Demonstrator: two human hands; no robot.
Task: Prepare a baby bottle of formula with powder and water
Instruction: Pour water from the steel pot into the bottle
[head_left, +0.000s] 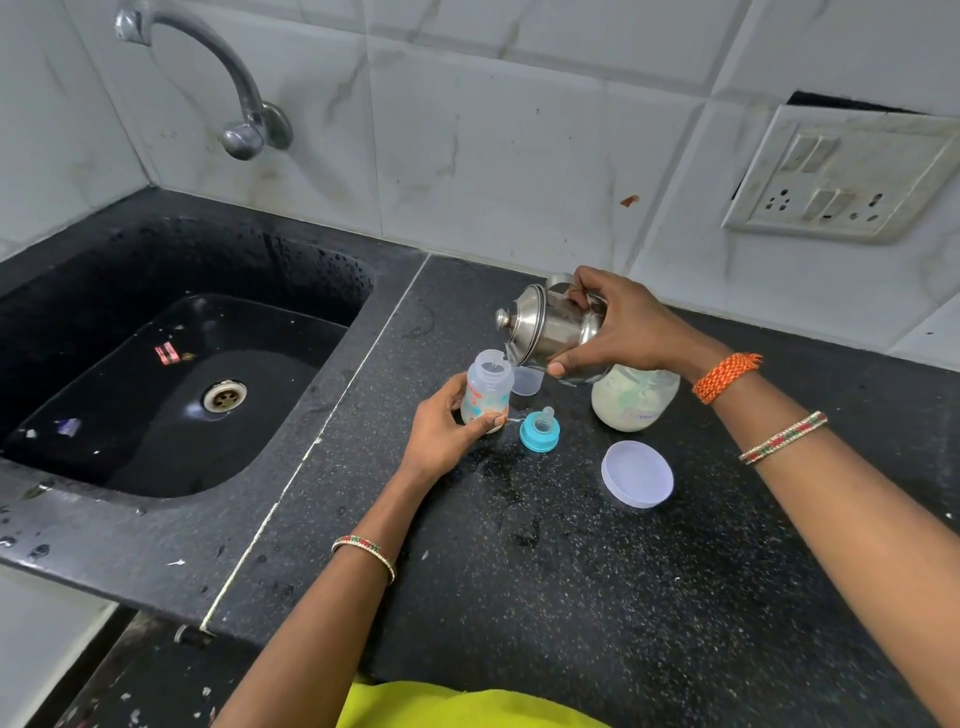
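We're reaching both forearms over the counter (571, 571). Our right hand (618, 327) is gripping the steel jug (545, 327), tipping it over the baby bottle (485, 392), which our left hand (447, 426) is clasping upright.

open clear bottle (487, 392) with orange print stands upright on the counter; steel kettle (550, 327) tilts over its mouth. blue teat cap (540, 430) beside it; powder jar (635, 397) open, lid (637, 473) nearby.
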